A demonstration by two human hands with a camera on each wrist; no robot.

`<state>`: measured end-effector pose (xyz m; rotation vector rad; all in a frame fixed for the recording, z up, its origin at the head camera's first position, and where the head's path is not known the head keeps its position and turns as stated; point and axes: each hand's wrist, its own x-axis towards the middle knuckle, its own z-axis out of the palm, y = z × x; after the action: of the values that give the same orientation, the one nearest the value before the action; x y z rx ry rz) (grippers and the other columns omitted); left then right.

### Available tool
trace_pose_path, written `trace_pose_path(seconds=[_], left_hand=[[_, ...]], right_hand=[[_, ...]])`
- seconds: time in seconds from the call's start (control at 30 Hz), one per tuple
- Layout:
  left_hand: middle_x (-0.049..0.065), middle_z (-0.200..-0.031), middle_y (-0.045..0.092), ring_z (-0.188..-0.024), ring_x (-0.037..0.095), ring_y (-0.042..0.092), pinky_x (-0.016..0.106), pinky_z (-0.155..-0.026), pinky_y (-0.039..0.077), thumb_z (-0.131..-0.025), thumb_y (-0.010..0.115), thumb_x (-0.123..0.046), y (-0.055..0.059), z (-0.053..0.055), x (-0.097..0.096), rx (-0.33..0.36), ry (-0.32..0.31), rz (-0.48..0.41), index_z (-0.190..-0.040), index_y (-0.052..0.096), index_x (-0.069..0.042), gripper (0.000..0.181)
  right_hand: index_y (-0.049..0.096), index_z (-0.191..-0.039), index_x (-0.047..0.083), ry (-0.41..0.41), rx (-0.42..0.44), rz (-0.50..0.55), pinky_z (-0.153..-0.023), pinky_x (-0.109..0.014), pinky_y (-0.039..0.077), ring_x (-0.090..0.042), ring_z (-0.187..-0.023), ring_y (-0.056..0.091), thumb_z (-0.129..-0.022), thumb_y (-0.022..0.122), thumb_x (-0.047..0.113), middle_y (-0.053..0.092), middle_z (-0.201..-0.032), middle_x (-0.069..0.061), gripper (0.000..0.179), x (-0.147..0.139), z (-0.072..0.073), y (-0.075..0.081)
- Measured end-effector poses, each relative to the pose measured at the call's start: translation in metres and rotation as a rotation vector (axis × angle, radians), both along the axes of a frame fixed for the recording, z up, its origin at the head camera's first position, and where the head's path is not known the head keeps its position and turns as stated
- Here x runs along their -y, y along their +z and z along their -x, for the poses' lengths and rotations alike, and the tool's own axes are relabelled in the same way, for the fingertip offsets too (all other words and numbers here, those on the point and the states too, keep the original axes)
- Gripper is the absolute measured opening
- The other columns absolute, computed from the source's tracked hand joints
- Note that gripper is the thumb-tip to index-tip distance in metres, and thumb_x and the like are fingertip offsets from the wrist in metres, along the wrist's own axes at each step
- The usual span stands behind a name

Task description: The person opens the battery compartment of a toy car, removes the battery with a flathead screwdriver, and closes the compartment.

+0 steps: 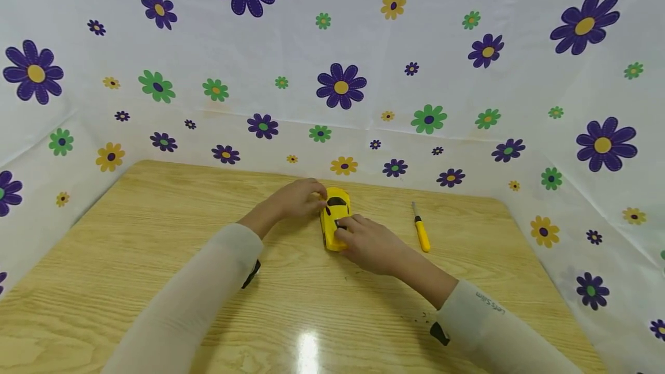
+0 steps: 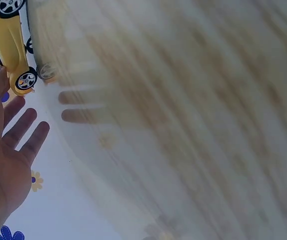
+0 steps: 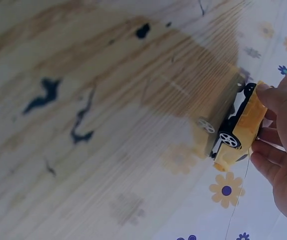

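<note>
A yellow toy car [image 1: 336, 215] with dark windows stands on the wooden table, its length pointing away from me. My left hand [image 1: 299, 199] is at the car's far left side. In the left wrist view, the thumb of that hand [image 2: 8, 150] touches the body beside a silver-spoked wheel [image 2: 26, 80], and the other fingers spread below it. From the right, my right hand [image 1: 371, 244] grips the near end of the car. The right wrist view has the thumb [image 3: 268, 95] on one end of the yellow body, with fingers behind it, partly hidden.
Right of the car lies a screwdriver [image 1: 422, 235] with a yellow and black handle, its shaft pointing away. A white flowered cloth [image 1: 291, 33] rises behind and at both sides of the table [image 1: 171, 218]. Small dark marks [image 3: 46, 95] show on the tabletop near my right wrist.
</note>
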<state>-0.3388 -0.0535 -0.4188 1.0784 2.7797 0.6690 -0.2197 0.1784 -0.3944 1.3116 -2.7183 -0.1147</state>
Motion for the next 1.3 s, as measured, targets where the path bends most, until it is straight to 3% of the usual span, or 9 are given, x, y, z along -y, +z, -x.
trace_pose_path(seconds=[0.23,0.4,0.87,1.3], left_hand=[[0.006,-0.121,0.058,-0.103,0.021,0.058,0.038,-0.092,0.054,-0.107,0.054,-0.037,0.001,-0.004,0.002,-0.061,-0.014,0.111,-0.125,0.062,-0.015,0.029],[0.005,-0.112,0.054,-0.092,0.02,0.053,0.035,-0.078,0.053,-0.108,0.052,-0.04,0.003,-0.009,0.002,-0.111,-0.018,0.186,-0.123,0.058,-0.018,0.028],[0.003,-0.105,0.052,-0.09,0.02,0.052,0.035,-0.079,0.05,-0.108,0.049,-0.043,0.003,-0.013,0.004,-0.165,-0.017,0.24,-0.118,0.055,-0.017,0.029],[0.002,-0.096,0.051,-0.084,0.02,0.05,0.034,-0.072,0.046,-0.106,0.052,-0.049,0.011,-0.021,0.007,-0.165,-0.018,0.268,-0.115,0.059,-0.019,0.032]], right_hand=[[0.063,-0.115,0.013,-0.017,0.034,0.048,-0.104,-0.039,0.053,-0.025,-0.12,0.059,-0.096,0.075,0.033,0.061,-0.127,-0.006,0.03,-0.005,0.0,0.001],[0.063,-0.113,0.013,-0.014,0.028,0.068,-0.102,-0.038,0.054,-0.023,-0.117,0.061,-0.098,0.072,0.038,0.063,-0.124,-0.004,0.03,-0.008,0.003,-0.002],[0.063,-0.111,0.011,-0.021,0.03,0.119,-0.096,-0.038,0.056,-0.023,-0.11,0.062,-0.098,0.072,0.033,0.063,-0.114,-0.004,0.027,-0.009,0.004,-0.001],[0.064,-0.112,0.01,-0.067,0.092,0.117,-0.102,-0.04,0.054,-0.025,-0.118,0.06,-0.095,0.073,0.022,0.062,-0.124,-0.006,0.022,-0.016,0.006,0.0]])
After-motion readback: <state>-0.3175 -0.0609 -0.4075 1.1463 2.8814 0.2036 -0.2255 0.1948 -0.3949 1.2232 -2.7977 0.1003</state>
